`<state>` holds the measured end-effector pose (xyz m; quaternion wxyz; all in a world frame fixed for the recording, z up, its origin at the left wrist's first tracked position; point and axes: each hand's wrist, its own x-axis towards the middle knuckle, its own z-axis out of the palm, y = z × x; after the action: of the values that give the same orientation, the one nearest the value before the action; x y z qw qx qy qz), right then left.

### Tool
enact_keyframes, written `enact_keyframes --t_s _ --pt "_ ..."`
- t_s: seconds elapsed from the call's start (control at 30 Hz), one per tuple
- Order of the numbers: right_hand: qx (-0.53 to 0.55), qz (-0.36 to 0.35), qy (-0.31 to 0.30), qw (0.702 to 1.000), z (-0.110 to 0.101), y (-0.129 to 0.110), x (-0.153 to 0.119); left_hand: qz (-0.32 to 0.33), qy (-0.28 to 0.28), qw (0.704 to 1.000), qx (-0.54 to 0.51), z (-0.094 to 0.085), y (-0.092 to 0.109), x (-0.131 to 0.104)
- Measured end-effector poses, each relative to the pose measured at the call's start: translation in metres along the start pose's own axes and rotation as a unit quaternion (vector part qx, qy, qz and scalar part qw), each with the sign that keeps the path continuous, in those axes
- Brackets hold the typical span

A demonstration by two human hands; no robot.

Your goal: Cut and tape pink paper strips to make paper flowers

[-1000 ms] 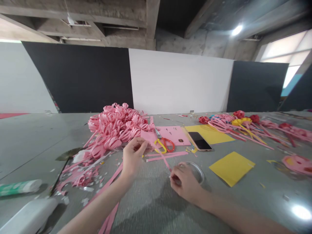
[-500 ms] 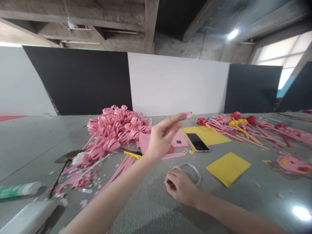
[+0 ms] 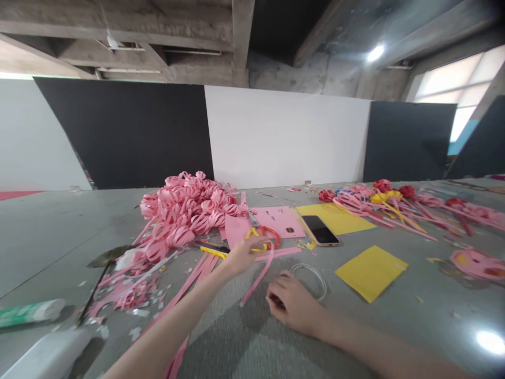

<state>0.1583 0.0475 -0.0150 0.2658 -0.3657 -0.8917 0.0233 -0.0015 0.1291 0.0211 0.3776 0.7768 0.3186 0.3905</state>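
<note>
My left hand (image 3: pixel 248 255) is pinched on a pink paper strip (image 3: pixel 258 281), which curves down towards the tabletop. Just beyond its fingers lie scissors (image 3: pixel 269 235) with red and yellow handles, resting on pink paper sheets (image 3: pixel 236 225). My right hand (image 3: pixel 290 300) rests on the table with its fingers curled; whatever they may hold is hidden. Beside it is a clear ring-shaped roll (image 3: pixel 324 284). More flat pink strips (image 3: pixel 199 271) lie to the left, near a yellow utility knife (image 3: pixel 213 249).
A heap of pink paper loops (image 3: pixel 185 205) stands at the back left. Right of centre are a phone (image 3: pixel 321 230) and a yellow sheet (image 3: pixel 373 273). Coloured paper flowers and strips (image 3: pixel 359 200) lie farther right. A green-and-white tube (image 3: pixel 31 312) and a white box (image 3: pixel 49 352) sit at left.
My left hand has come down and back from its raised position, where its fingers were stretched out with a pink scrap at the tips. It now has a pink strip. My right hand stays put.
</note>
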Motion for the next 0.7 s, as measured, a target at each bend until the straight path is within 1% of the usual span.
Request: enact_keyframes --t_s 0.1,0.17,0.2,0.27,0.3,0.33,0.37,0.4,0.43,0.5,0.53,0.57,0.6,0.63,0.7 --pt "-0.013 0.001 0.0 1.0 0.002 0.001 0.0 0.019 -0.039 0.999 -0.003 0.019 0.015 0.014" --pt "-0.014 0.001 -0.005 1.0 0.002 0.001 -0.001 0.059 -0.089 0.994 -0.033 0.036 0.033 0.025" --pt "-0.013 0.001 -0.007 1.0 0.003 0.001 -0.001 0.081 -0.126 0.986 -0.067 0.044 0.043 0.031" --pt "-0.01 0.001 -0.009 1.0 0.003 0.002 -0.002 0.112 -0.188 0.961 -0.171 0.059 0.062 0.041" --pt "-0.009 0.001 -0.01 1.0 0.003 0.002 -0.002 0.122 -0.193 0.948 -0.22 0.065 0.07 0.044" --pt "-0.01 0.001 -0.011 1.0 0.003 0.002 -0.002 0.13 -0.183 0.94 -0.259 0.069 0.076 0.047" --pt "-0.011 0.002 -0.012 1.0 0.004 0.002 -0.002 0.131 -0.174 0.935 -0.279 0.071 0.079 0.048" --pt "-0.011 0.003 -0.014 1.0 0.004 0.003 -0.002 0.127 -0.167 0.937 -0.279 0.071 0.079 0.048" --pt "-0.011 0.004 -0.016 1.0 0.004 0.003 -0.002 0.117 -0.163 0.945 -0.259 0.068 0.075 0.046" --pt "-0.009 0.004 -0.023 1.0 0.003 0.002 -0.002 0.082 -0.149 0.972 -0.163 0.057 0.059 0.038" --pt "-0.008 0.004 -0.025 1.0 0.003 0.002 -0.002 0.062 -0.118 0.986 -0.096 0.048 0.048 0.032" --pt "-0.006 0.003 -0.027 1.0 0.002 0.001 -0.002 0.039 -0.093 0.995 -0.016 0.039 0.038 0.025" --pt "-0.005 0.003 -0.029 1.0 0.001 0.001 -0.002 0.019 -0.075 0.995 0.057 0.029 0.027 0.018" --pt "-0.002 0.004 -0.03 1.0 0.0 0.0 -0.001 0.007 -0.067 0.99 0.127 0.018 0.018 0.01" --pt "0.007 0.008 -0.03 1.0 -0.001 -0.001 -0.001 -0.009 -0.073 0.966 0.249 0.0 0.006 -0.006"
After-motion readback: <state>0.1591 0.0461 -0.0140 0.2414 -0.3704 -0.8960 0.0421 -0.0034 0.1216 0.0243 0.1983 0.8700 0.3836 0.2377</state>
